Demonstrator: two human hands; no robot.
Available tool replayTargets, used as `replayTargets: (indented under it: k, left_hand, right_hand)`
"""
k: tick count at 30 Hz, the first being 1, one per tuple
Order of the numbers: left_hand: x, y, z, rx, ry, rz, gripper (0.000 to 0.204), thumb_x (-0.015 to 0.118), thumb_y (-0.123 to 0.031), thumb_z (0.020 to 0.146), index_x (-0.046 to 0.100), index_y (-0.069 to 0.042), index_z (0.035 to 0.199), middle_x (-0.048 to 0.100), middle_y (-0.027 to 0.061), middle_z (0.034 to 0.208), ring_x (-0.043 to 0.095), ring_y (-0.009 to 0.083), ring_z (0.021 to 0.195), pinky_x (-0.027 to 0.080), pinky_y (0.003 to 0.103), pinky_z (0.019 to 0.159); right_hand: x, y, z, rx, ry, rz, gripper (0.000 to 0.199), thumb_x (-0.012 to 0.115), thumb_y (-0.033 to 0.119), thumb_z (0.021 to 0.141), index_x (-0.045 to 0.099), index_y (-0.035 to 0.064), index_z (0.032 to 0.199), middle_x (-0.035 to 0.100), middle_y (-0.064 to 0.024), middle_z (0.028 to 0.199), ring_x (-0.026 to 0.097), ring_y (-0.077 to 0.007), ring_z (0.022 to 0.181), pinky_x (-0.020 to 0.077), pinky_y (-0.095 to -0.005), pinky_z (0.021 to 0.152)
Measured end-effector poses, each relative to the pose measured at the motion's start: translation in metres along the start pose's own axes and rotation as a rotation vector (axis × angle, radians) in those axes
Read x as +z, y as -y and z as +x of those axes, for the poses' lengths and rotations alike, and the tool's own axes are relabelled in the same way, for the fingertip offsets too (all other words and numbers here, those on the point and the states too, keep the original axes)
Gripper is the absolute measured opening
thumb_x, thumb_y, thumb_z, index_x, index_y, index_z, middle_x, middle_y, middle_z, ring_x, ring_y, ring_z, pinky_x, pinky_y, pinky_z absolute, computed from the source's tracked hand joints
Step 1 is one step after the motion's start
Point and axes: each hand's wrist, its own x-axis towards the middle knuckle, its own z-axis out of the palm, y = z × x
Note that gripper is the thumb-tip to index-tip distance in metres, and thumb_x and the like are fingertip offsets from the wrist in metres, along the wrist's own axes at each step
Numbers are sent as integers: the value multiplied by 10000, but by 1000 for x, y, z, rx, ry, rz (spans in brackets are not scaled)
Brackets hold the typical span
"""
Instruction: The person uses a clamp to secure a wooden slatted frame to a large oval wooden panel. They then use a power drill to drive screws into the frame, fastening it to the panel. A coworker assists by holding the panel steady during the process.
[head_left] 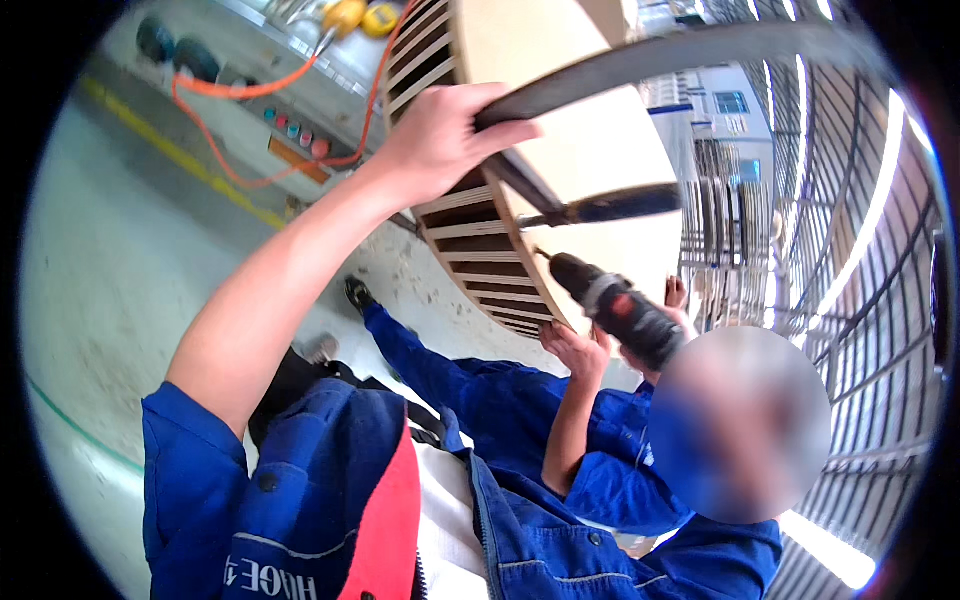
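Two people in blue work clothes are at a large wooden cable drum (590, 140) that fills the frame from 11 to 2 o'clock, its slatted barrel facing the camera. One raised left hand (440, 140), the wearer's own, reaches up from the lower left and has its fingers curled tight around a dark flat metal strap (680, 55) that arcs across the drum's pale round flange toward 1 o'clock; the thumb lies over the strap's near end. No right hand of the wearer shows in the frame, so its grip cannot be told.

At 4 o'clock from the drum's centre a co-worker (600, 440) crouches below, holding a black and grey power drill (615, 308) whose bit points up at the flange rim. That person's hand (575, 350) rests just beside the drill body, at the drum's lower edge. A second dark bar (610, 205) lies across the flange just above the drill.

Orange cable (225, 90) snakes along the concrete floor (110, 280) at 10 o'clock, beside a yellow painted line (175, 150). Metal grating (860, 250) curves down the right side at 3 o'clock.
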Motion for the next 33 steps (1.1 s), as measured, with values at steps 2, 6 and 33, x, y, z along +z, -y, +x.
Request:
replayTargets:
  k: [2,6,33]
  left_hand:
    - [-3,-18,-6,257,-285,192,417,775,-342,919,666,-5,1138,648,164,1113,645,318,1034,519,401,843]
    - [11,-51,-54,392,-108,325,182,683,-44,886,689,-65,1067,688,117,882,680,302,820,560,392,734]
    - [30,-104,-94,-876,1082,-641,510,709,-226,998,531,-3,1421,672,63,1140,640,103,899,531,266,710]
  right_hand:
    - [-10,21,-45,-173,-93,-84,331,692,43,877,632,-28,1194,687,-91,995,638,-181,822,539,-326,797]
    - [42,40,-110,-75,-356,362,238,744,-21,810,665,-6,1034,695,-67,890,644,-149,785,534,-280,746]
    - [270,73,-77,15,-1193,413,268,815,71,771,719,41,1020,721,-127,928,721,-305,779,576,-375,694]
